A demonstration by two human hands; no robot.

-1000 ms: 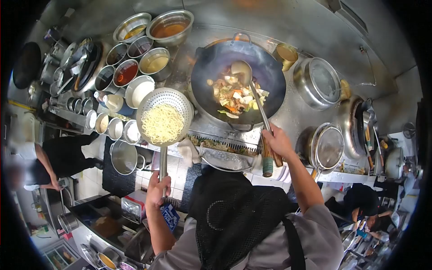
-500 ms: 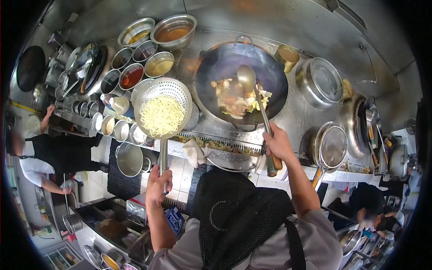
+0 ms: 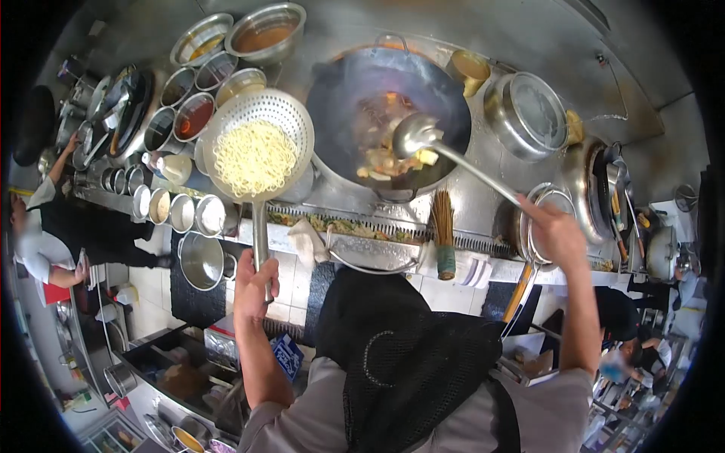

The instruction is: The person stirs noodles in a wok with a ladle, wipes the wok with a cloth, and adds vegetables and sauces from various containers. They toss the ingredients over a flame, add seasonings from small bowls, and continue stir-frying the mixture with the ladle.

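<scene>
My left hand point(image 3: 255, 287) is closed around the handle of a perforated strainer point(image 3: 297, 130). A heap of pale yellow noodles point(image 3: 257, 157) lies in it, left of the wok. My right hand point(image 3: 555, 232) grips the far end of a long metal ladle point(image 3: 415, 136), off to the right of the wok. The ladle's bowl is down inside the dark wok point(image 3: 336, 113), at the sliced food point(image 3: 381, 162), which is partly hidden behind it. Steam hangs over the food.
At left stand sauce bowls point(image 3: 195, 117) and seasoning tins point(image 3: 182, 211). A bamboo brush point(image 3: 443, 234) leans at the stove's front edge. A lidded pot point(image 3: 529, 117) and a mesh strainer point(image 3: 551, 208) are on the right. Co-workers stand at far left point(image 3: 94, 230) and lower right.
My right hand has swung right and lowered the ladle's handle sideways, its bowl shifting down within the wok. Food has been pushed about. The noodle strainer stays held; the whole view has shifted slightly.
</scene>
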